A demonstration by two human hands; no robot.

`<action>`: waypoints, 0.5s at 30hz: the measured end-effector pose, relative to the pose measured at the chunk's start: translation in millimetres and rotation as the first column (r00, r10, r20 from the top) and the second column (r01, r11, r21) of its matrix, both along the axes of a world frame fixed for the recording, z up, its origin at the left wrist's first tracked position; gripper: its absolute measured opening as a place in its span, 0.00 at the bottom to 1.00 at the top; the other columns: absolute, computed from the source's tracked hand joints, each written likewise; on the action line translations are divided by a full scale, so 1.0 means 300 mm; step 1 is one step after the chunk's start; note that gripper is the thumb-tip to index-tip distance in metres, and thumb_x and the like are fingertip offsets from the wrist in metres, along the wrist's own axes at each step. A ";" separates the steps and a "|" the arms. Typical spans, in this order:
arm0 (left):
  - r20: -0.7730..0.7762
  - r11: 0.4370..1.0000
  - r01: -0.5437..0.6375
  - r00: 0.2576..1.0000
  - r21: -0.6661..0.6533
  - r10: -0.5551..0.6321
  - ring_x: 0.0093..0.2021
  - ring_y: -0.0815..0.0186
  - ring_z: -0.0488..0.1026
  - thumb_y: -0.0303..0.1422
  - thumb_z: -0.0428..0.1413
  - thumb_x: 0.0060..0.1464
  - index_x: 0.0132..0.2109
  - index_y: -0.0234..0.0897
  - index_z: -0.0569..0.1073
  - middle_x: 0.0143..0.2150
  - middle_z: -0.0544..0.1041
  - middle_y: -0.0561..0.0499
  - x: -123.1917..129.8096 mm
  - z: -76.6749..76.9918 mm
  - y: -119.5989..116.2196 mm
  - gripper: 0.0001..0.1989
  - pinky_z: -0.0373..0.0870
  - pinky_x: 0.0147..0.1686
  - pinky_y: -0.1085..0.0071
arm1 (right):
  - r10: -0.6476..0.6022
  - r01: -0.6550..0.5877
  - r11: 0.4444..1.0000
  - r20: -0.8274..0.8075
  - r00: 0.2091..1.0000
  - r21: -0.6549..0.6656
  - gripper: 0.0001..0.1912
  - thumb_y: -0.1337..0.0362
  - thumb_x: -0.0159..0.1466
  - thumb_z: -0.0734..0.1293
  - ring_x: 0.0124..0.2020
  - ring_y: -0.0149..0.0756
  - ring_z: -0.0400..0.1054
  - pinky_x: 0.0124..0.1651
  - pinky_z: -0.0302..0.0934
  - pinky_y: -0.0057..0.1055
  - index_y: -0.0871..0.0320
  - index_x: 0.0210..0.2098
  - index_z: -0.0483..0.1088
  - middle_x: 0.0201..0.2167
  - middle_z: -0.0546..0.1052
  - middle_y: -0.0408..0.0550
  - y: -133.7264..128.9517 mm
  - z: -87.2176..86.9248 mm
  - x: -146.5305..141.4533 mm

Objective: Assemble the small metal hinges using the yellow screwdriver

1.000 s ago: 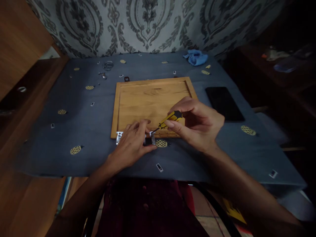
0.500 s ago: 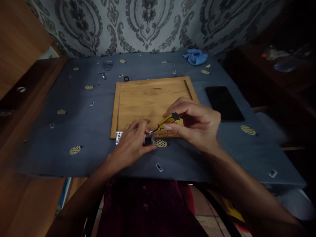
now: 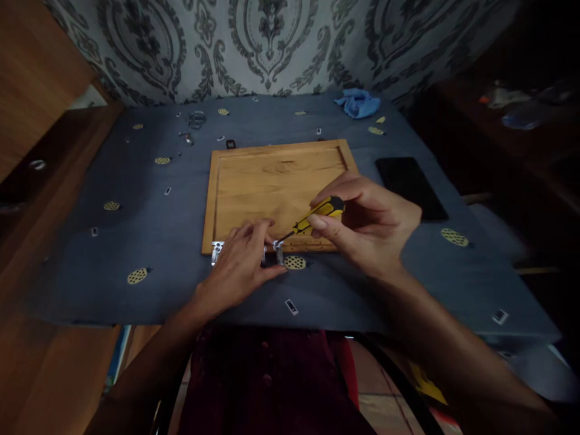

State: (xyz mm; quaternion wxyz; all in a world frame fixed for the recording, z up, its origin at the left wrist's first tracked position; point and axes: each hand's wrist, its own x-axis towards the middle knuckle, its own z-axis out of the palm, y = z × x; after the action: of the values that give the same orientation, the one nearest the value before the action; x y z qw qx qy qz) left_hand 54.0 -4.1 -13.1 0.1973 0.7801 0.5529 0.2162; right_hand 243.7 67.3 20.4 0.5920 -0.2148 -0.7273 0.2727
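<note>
A wooden panel point(image 3: 281, 175) with a raised frame lies flat on the cloth-covered table. Metal hardware point(image 3: 217, 251) sits along its near edge, partly hidden by my left hand point(image 3: 242, 257). That hand presses down over the hardware, its thumb reaching right beside a metal piece point(image 3: 279, 254). My right hand point(image 3: 371, 223) pinches a yellow and black screwdriver point(image 3: 319, 216) by its handle. The thin shaft slants down to the left, and its tip meets the metal piece near my left fingers.
A black phone-like slab point(image 3: 411, 188) lies right of the panel. At the back are a crumpled blue cloth point(image 3: 357, 104), a coiled metallic item point(image 3: 196, 119) and small metal parts point(image 3: 186, 138). The table's near edge point(image 3: 290, 329) runs before my lap.
My right hand and the screwdriver handle have shifted right and slightly up, leaning the shaft lower, with the tip still at the metal piece. My left hand stays put.
</note>
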 end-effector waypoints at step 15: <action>0.017 1.000 -0.009 1.000 0.012 0.009 0.52 0.50 0.76 0.32 0.71 0.50 0.58 0.41 0.61 0.48 0.79 0.48 0.007 0.006 -0.001 0.35 0.70 0.53 0.50 | 0.080 -0.074 0.994 0.063 0.995 -0.080 0.10 0.59 0.58 0.79 0.27 0.31 0.69 0.28 0.65 0.30 0.54 0.31 0.76 0.27 0.76 0.41 0.007 -0.023 0.004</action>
State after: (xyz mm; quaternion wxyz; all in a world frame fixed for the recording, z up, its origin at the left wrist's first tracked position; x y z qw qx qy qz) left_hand 56.2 -4.3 -11.2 0.1964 0.7770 0.5533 0.2268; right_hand 244.8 69.4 13.6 0.5478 -0.2183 -0.7433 0.3161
